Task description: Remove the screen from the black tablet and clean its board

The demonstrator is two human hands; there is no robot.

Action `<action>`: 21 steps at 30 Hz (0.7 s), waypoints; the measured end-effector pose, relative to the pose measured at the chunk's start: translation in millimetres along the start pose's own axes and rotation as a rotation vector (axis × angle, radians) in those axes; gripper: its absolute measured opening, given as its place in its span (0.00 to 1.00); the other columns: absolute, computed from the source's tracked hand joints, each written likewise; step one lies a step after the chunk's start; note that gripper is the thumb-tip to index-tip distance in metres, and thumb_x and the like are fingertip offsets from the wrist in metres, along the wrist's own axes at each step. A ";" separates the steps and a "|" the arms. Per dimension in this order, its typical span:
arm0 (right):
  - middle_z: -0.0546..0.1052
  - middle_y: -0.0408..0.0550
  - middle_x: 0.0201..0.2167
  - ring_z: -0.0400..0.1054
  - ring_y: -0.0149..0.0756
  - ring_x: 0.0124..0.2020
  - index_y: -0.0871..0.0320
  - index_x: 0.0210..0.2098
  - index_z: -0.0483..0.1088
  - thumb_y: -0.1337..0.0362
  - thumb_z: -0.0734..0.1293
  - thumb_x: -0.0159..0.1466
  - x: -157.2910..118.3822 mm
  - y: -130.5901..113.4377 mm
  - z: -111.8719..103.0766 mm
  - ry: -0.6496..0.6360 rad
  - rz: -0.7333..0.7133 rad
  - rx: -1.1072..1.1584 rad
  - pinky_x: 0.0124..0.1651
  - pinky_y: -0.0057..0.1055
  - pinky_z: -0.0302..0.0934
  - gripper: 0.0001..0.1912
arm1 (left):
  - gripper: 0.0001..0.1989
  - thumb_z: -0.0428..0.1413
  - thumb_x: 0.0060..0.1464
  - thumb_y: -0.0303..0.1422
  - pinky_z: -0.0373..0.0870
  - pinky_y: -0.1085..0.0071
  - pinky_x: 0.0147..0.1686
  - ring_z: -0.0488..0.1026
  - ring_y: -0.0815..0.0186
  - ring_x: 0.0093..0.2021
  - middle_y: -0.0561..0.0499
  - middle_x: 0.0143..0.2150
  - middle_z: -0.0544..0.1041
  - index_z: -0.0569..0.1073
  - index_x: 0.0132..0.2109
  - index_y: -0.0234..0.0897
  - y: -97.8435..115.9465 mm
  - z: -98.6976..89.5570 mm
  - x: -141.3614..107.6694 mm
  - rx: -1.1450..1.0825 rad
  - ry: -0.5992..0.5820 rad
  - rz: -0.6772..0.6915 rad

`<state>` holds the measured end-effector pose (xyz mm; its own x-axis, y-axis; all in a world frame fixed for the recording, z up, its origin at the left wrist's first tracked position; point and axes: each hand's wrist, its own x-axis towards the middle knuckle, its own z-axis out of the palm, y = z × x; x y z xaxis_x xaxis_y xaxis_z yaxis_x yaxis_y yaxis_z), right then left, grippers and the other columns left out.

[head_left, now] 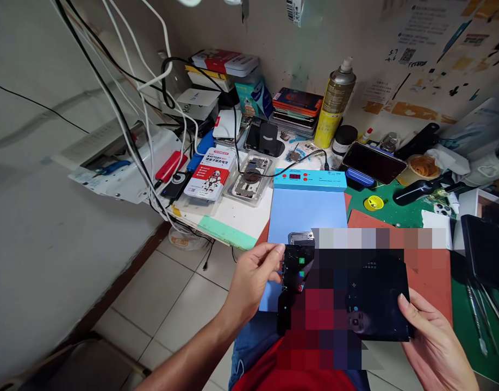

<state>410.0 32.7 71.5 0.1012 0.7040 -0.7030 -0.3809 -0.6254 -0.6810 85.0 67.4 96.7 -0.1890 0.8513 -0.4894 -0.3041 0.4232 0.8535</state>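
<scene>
A dark glossy screen [380, 288] is held level over my lap, its middle blurred out by large pixel blocks. My left hand [253, 279] pinches its left edge, where the glass looks ragged and small coloured icons glow. On the right edge, my right hand [432, 336] grips with the thumb on top and the fingers underneath. Just behind the screen, an opened phone frame [300, 238] partly shows on the light blue plate of a heating pad [309, 209]. The pad's control strip has a red display. Whether the screen is one piece or two, I cannot tell.
An opened phone [251, 178] lies in a clear tray beside a battery box [211, 174]. At the back stands a yellow spray can [331, 108]. A black phone [374, 162] rests at the right, with tweezers [478, 315] nearer. Cables [131, 130] hang at the left.
</scene>
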 end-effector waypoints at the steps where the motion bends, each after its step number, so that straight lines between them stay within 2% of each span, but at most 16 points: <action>1: 0.84 0.52 0.55 0.81 0.59 0.51 0.47 0.61 0.79 0.55 0.81 0.59 0.3 0.2 -0.6 0.000 0.001 0.002 0.50 0.47 0.80 0.30 | 0.21 0.69 0.54 0.51 0.67 0.77 0.24 0.68 0.72 0.26 0.53 0.27 0.73 0.82 0.35 0.35 -0.9 -0.1 0.5 0.023 -0.007 0.002; 5: 0.83 0.53 0.56 0.80 0.59 0.53 0.47 0.63 0.77 0.56 0.80 0.60 0.6 0.9 -2.4 -0.006 0.005 0.022 0.51 0.48 0.79 0.32 | 0.20 0.70 0.54 0.48 0.66 0.79 0.24 0.68 0.74 0.24 0.53 0.25 0.75 0.81 0.31 0.34 -4.3 -0.8 0.9 0.073 -0.021 0.000; 9: 0.84 0.53 0.54 0.81 0.59 0.51 0.48 0.63 0.77 0.56 0.81 0.59 -0.2 0.6 -2.7 -0.009 0.005 0.027 0.51 0.48 0.79 0.32 | 0.20 0.68 0.56 0.50 0.73 0.76 0.28 0.73 0.70 0.28 0.51 0.28 0.78 0.83 0.35 0.35 -3.7 -4.0 -2.4 0.061 -0.040 -0.012; 12: 0.85 0.53 0.52 0.82 0.59 0.49 0.48 0.62 0.78 0.55 0.81 0.58 -0.9 -0.1 -2.6 -0.003 -0.002 0.024 0.51 0.48 0.79 0.33 | 0.21 0.68 0.56 0.50 0.78 0.73 0.31 0.79 0.66 0.31 0.47 0.33 0.82 0.83 0.40 0.34 0.1 -9.6 -5.0 0.051 0.047 -0.002; 15: 0.85 0.52 0.53 0.82 0.59 0.49 0.48 0.63 0.77 0.55 0.81 0.60 -1.5 -0.2 -3.8 -0.005 -0.008 0.018 0.52 0.48 0.79 0.32 | 0.23 0.68 0.54 0.51 0.81 0.68 0.30 0.81 0.61 0.28 0.46 0.29 0.82 0.79 0.36 0.32 4.4 -15.0 -6.9 0.014 0.177 0.021; 16: 0.85 0.52 0.53 0.82 0.59 0.50 0.47 0.63 0.77 0.55 0.80 0.60 -1.8 -0.2 -4.3 -0.010 -0.006 0.019 0.52 0.49 0.79 0.32 | 0.22 0.70 0.53 0.50 0.81 0.67 0.30 0.82 0.60 0.28 0.46 0.29 0.82 0.78 0.37 0.33 5.4 -16.3 -7.4 -0.004 0.195 0.034; 19: 0.84 0.53 0.55 0.81 0.60 0.51 0.47 0.65 0.75 0.56 0.80 0.61 -3.1 -0.5 -4.4 -0.019 -0.002 0.027 0.53 0.50 0.79 0.34 | 0.25 0.73 0.49 0.45 0.83 0.65 0.33 0.85 0.56 0.33 0.45 0.37 0.86 0.78 0.47 0.34 6.6 -19.7 -8.9 -0.035 0.194 0.073; 21: 0.84 0.53 0.55 0.81 0.60 0.51 0.47 0.65 0.75 0.56 0.80 0.61 -4.6 -1.9 -2.3 -0.016 -0.008 0.017 0.54 0.50 0.79 0.33 | 0.23 0.71 0.52 0.46 0.82 0.64 0.32 0.84 0.56 0.31 0.44 0.35 0.85 0.79 0.46 0.33 6.6 -24.1 -9.4 -0.041 0.203 0.075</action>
<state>412.4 29.8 75.5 0.0900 0.7142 -0.6941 -0.3959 -0.6138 -0.6830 62.4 54.7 102.6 -0.3956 0.7981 -0.4545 -0.3194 0.3444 0.8828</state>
